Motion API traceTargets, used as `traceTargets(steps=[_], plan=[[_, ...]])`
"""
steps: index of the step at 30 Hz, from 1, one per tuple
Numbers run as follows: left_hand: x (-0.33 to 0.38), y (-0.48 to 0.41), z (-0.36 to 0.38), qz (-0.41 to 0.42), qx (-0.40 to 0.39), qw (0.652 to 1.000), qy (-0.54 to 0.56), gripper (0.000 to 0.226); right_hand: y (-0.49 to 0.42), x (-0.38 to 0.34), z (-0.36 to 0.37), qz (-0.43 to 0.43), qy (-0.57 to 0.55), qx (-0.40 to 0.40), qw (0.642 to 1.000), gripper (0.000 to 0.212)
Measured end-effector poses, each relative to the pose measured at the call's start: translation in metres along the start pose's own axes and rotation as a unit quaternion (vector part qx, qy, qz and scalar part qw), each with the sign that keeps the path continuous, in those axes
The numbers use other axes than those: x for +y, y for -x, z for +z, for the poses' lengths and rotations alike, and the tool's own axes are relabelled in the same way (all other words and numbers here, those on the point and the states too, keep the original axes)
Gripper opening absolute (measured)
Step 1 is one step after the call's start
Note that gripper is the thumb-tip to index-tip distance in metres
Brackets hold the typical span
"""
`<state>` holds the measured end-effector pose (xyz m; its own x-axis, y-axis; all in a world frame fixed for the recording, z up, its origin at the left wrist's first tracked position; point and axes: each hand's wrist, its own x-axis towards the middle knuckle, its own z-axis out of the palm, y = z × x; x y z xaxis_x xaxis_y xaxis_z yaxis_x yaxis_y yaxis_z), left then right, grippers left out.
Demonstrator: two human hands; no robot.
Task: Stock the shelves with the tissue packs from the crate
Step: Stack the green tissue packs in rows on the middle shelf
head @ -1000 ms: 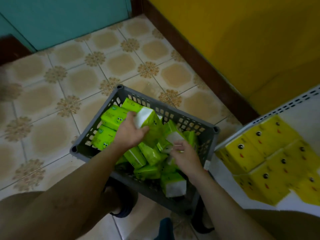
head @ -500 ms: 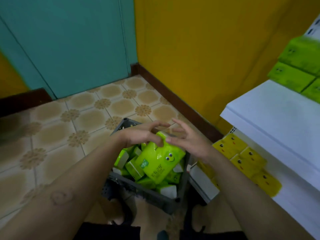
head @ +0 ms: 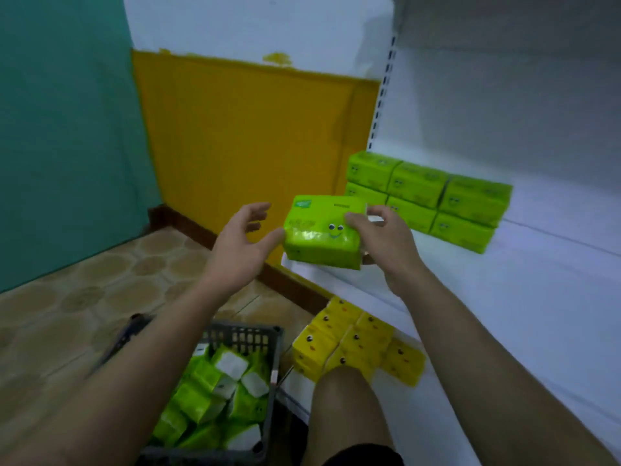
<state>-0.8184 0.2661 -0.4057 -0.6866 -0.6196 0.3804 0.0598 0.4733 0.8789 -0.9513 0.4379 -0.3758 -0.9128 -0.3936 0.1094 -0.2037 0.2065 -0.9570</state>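
A green tissue pack with a smiley face is held at the front left corner of the white middle shelf. My right hand grips its right end. My left hand has spread fingers, with only the thumb touching the pack's left end. A two-high stack of green tissue packs stands at the back of that shelf. The grey crate on the floor below holds several green packs.
Yellow tissue packs lie on the bottom shelf beside the crate. My knee is in front of them. A yellow wall and a teal door are at the left. The floor is tiled. White shelf space lies right of the green stack.
The view swung up from the crate to the shelf. Both hands lifted one green pack out of the crate and carried it up and right to the shelf's front corner.
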Motion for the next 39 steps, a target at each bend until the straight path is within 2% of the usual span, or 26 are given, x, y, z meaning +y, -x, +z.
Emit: traceTargets(steps=[2,4,6,8,9,14,17,19,22,25,30,35,37,39], plan=[[0.012,-0.002,0.026,0.018,-0.045,0.998,-0.044,0.051,-0.011,0.006,-0.029,0.012,0.153,0.041,0.987,0.056],[0.02,-0.005,0.05,0.025,-0.114,0.989,-0.09,0.058,-0.013,0.019,-0.046,-0.012,0.327,0.029,0.944,0.074],[0.021,-0.009,0.072,0.023,-0.166,0.978,-0.127,0.061,-0.014,0.029,-0.052,-0.063,0.391,-0.031,0.918,0.076],[0.017,-0.013,0.089,0.01,-0.205,0.968,-0.143,0.062,-0.019,0.037,-0.051,-0.08,0.454,-0.092,0.882,0.073],[0.014,-0.015,0.095,0.005,-0.22,0.964,-0.149,0.062,-0.022,0.039,-0.05,-0.081,0.479,-0.098,0.869,0.071],[0.0,-0.027,0.104,-0.002,-0.214,0.954,-0.208,0.061,-0.049,0.043,-0.038,-0.129,0.509,-0.026,0.851,0.052],[-0.006,-0.037,0.099,0.003,-0.188,0.917,-0.352,0.063,-0.073,0.044,-0.025,-0.149,0.514,-0.027,0.844,0.051],[-0.011,-0.046,0.095,-0.043,-0.195,0.884,-0.422,0.07,-0.091,0.043,-0.017,-0.156,0.514,-0.037,0.843,0.052],[-0.024,-0.065,0.086,-0.101,-0.243,0.865,-0.426,0.085,-0.117,0.041,-0.007,-0.157,0.514,-0.035,0.843,0.049],[-0.034,-0.074,0.082,-0.125,-0.275,0.866,-0.398,0.087,-0.14,0.039,0.004,-0.153,0.526,-0.037,0.836,0.048],[-0.038,-0.071,0.082,-0.134,-0.282,0.872,-0.377,0.091,-0.16,0.038,0.013,-0.127,0.529,-0.015,0.839,0.045],[-0.035,-0.068,0.08,-0.128,-0.279,0.88,-0.362,0.088,-0.156,0.033,0.021,-0.107,0.572,0.006,0.813,0.042],[-0.037,-0.064,0.077,-0.11,-0.273,0.886,-0.358,0.087,-0.145,0.028,0.023,-0.109,0.589,0.015,0.801,0.052],[-0.045,-0.06,0.07,-0.071,-0.256,0.905,-0.333,0.085,-0.127,0.019,0.025,-0.129,0.573,0.048,0.808,0.067]])
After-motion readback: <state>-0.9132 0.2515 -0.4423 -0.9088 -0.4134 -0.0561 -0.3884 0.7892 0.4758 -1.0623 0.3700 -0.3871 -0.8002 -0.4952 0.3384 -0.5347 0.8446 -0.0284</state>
